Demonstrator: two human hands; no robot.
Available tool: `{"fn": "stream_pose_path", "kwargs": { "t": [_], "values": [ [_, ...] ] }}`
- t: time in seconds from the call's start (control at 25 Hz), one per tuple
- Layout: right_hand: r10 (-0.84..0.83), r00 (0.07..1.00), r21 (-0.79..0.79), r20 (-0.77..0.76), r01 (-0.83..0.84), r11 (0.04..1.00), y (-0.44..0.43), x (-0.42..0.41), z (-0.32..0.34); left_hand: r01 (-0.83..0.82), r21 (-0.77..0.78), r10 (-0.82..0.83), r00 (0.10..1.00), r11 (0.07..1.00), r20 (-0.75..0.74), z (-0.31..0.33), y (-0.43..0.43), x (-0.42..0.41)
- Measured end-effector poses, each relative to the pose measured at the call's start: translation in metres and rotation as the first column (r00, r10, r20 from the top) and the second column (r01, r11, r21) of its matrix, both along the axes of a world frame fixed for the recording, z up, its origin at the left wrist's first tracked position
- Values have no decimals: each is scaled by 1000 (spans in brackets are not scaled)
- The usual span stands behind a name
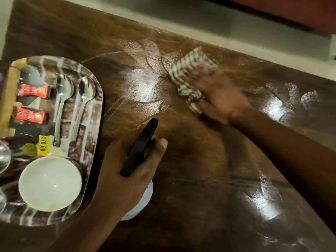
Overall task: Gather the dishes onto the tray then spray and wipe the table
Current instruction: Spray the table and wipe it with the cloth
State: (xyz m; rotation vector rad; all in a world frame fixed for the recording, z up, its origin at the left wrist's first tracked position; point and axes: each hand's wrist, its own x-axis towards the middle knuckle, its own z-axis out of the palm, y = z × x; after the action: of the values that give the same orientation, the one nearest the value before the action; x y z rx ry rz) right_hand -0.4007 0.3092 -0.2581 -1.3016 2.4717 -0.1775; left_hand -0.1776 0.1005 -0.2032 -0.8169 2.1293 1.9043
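Observation:
A patterned tray [87,128] lies at the left of the dark wooden table [190,170]. On it are a white bowl [50,183] and two steel spoons [62,106], side by side. My left hand [131,171] grips a spray bottle with a black head [141,146] and a white body, just right of the tray. My right hand [220,99] presses a checked cloth [190,70] onto the wet tabletop and looks blurred. Spray streaks and wipe marks show around the cloth and further right.
Steel cups [3,157] stand at the tray's left edge, cut off by the frame. The table's far edge [218,40] runs diagonally, with pale floor behind it. Wet patches [263,202] shine on the near right of the table.

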Motion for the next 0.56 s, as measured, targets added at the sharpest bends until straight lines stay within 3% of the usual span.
{"fn": "stream_pose_path", "kwargs": {
  "t": [0.04, 0.12, 0.16, 0.2, 0.24, 0.32, 0.4, 0.44, 0.52, 0.56],
  "values": [
    [-250, 968, 21, -24, 251, 968, 6, -11, -2, 10, -7, -10, 1000, 1000, 2, 2, -2, -1],
    [-693, 721, -20, -26, 692, 721, 11, -35, -1, 11, -25, -11, 1000, 1000, 21, 4, -6, -1],
    [-815, 579, -29, 5, 815, 579, 4, -40, -4, 8, -32, -7, 1000, 999, 30, 5, -7, -3],
    [-865, 501, -24, 27, 866, 500, -11, -37, -7, 4, -52, -2, 1000, 999, 29, 6, -9, -4],
    [-861, 507, -28, 38, 862, 506, -31, -29, -9, 1, -66, 0, 1000, 998, 16, 6, -11, -7],
    [-716, 696, -48, 54, 718, 694, -67, -8, -5, -5, -101, 3, 1000, 995, -28, 5, -14, -15],
    [-363, 930, -18, 62, 365, 931, -92, 21, -4, -13, -126, 4, 998, 992, -70, 4, -16, -22],
    [-112, 991, 18, 70, 111, 994, -99, 35, -5, -14, -135, 2, 996, 991, -84, 3, -17, -25],
    [362, 927, 76, 99, -370, 926, -96, 39, -4, -8, -128, -5, 995, 992, -96, 1, -19, -27],
    [473, 874, 85, 110, -483, 872, -88, 28, -3, -13, -100, 3, 995, 995, -102, 1, -20, -27]
  ]
}}
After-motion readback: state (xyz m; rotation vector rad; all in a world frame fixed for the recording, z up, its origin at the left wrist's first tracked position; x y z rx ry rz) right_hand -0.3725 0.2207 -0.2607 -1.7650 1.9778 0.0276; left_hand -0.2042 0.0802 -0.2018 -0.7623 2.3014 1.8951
